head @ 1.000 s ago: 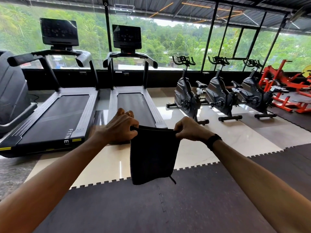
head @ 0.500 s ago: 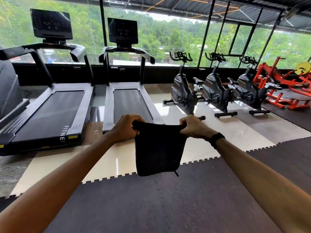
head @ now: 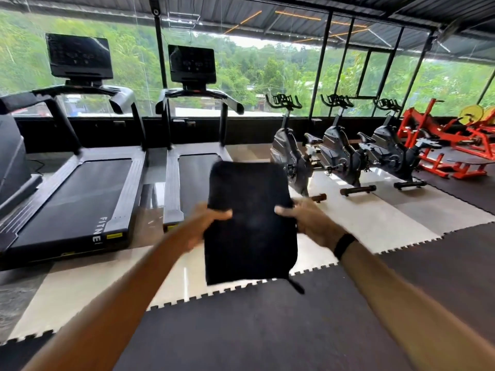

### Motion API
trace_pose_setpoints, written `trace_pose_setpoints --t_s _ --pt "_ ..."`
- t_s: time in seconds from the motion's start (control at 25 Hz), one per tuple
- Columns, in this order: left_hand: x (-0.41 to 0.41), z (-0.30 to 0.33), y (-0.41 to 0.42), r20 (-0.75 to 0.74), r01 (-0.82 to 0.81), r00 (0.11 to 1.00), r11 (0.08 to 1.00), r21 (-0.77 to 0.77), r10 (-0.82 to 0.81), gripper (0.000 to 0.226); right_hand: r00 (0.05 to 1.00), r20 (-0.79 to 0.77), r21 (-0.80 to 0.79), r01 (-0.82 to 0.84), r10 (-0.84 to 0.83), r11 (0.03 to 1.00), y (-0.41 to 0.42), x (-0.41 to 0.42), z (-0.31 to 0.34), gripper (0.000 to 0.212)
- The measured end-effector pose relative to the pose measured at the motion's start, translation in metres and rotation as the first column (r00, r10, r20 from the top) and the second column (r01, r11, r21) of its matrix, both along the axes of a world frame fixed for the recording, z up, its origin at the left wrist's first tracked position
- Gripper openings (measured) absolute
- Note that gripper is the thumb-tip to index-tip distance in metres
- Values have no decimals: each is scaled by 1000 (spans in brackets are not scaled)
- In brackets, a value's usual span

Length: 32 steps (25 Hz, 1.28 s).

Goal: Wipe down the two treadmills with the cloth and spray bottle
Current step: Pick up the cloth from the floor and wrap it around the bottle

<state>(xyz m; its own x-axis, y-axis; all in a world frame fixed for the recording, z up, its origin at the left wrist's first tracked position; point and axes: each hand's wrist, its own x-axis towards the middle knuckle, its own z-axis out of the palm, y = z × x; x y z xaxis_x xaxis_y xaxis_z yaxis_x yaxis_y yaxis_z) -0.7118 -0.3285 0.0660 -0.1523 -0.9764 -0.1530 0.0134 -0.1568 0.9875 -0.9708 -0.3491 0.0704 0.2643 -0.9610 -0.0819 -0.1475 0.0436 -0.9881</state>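
A: Item one, any legible marking?

B: White capitals "FITNE" on the rear right corner of the left treadmill (head: 77,180), the rest of the word cut off. Small yellow stickers sit on the rear edge beside it; their print is too small to read. Both console screens are dark.

A: Item two, the cloth?

B: Cloth (head: 250,223), black, matte, soft-looking, held up flat as a rounded rectangle at centre frame, with a thin loop or tag dangling from its corner at 5 o'clock. The left hand (head: 207,223) grips its edge at 9 o'clock, thumb laid across the front; the right hand (head: 308,219) grips the edge at 3 o'clock the same way. Both hands are motion-blurred. A black band circles the right wrist.

A: Treadmills?

B: Two, side by side at 10 to 11 o'clock. The right treadmill (head: 187,167) stands partly behind the cloth. Dark belts, grey side rails, curved handrails.

A: Remaining stock?

B: Three black exercise bikes (head: 342,153) at 2 o'clock, a red steel frame (head: 439,145) beyond them, glossy pale tiles and dark interlocking floor mats (head: 267,330) with toothed edges.
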Motion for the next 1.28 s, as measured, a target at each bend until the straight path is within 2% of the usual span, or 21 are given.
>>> trace_pose_setpoints --t_s 0.12,0.2,0.24,0.32,0.44,0.56,0.64,0.72,0.8,0.88,1.0,1.16,1.28 --pt "-1 -35 -2 -2 -161 987 983 87 162 3 976 -13 68 219 -218 973 -2 1 -41 43" --pt "0 -35 -17 48 -188 982 978 92 184 13 956 12 109 292 -295 950 -12 -4 -48 49" --pt "-1 -35 -28 61 -190 981 978 81 186 11 952 26 95 300 -304 949 -19 -9 -47 43" --pt "-8 -35 -49 129 -192 974 981 36 186 26 954 26 41 296 -297 954 -35 -19 -46 34" --pt "-26 -33 -80 208 -197 955 977 -84 211 33 961 45 -20 274 -273 962 -68 -40 -47 30" --pt "-42 -27 -131 249 -159 945 964 -212 211 38 969 20 -109 245 -244 963 -119 -66 -44 38" --pt "-58 -21 -175 324 -120 921 950 -290 215 41 968 -81 -227 214 -237 950 -157 -85 -35 45" --pt "-81 -11 -215 446 -46 866 923 -381 227 45 928 -254 -374 168 -275 912 -192 -103 -22 47" --pt "-100 -4 -247 579 38 767 880 -473 278 41 849 -404 -485 116 -340 867 -222 -116 -12 36" --pt "-117 -2 -282 653 85 674 841 -535 347 31 788 -489 -532 71 -375 844 -258 -129 -7 23" --pt "-132 -6 -338 694 85 584 819 -568 421 24 757 -515 -537 80 -402 840 -319 -144 -8 16" --pt "-140 -24 -430 767 162 430 795 -584 476 26 751 -515 -535 96 -414 840 -413 -157 -29 17" --pt "-145 -31 -504 790 196 364 789 -582 493 29 740 -537 -537 71 -405 841 -481 -166 -39 16"
